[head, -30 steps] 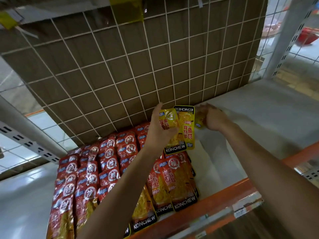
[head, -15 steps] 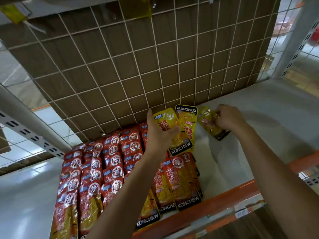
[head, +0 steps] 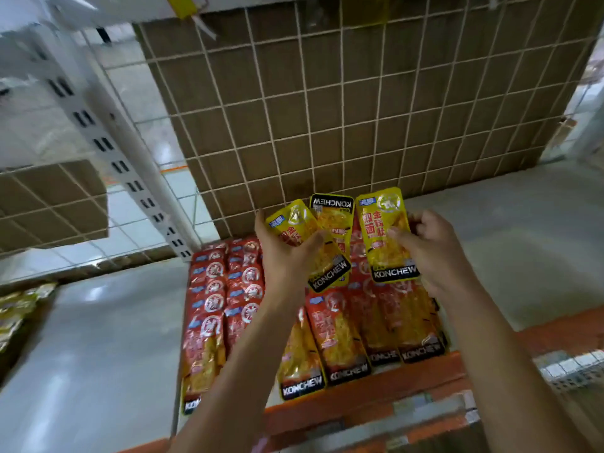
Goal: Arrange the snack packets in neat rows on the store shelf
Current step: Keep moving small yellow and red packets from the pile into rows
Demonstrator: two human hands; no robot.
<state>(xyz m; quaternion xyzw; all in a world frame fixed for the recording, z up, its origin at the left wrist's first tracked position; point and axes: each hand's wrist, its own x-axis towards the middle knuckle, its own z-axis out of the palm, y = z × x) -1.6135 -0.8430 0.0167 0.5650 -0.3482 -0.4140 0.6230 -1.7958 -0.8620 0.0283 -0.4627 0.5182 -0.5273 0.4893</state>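
Left fingers (head: 313, 238): curling round two yellow packets, the thumb pressing on the front one.
Left hand (head: 287, 256): holding this pair above the red rows, near the back of the shelf.
Left-hand packets (head: 330, 237): the front one is tilting, logo end down; the one behind is standing upside down, its black KONCHEW band at the top.
Right fingers (head: 400, 235): pinching the right edge of a single yellow packet.
Right hand (head: 431, 253): gripping from the packet's right side.
Right-hand packet (head: 385, 237): standing nearly upright, logo at the bottom, just beside the left pair; whether they are touching is hard to tell.
Red packets (head: 228, 289): lying in overlapping rows on the shelf below both hands.
Shelf (head: 510, 243): pale board with an orange front edge.
Wire grid (head: 343, 109): backing the shelf, brown cardboard behind.
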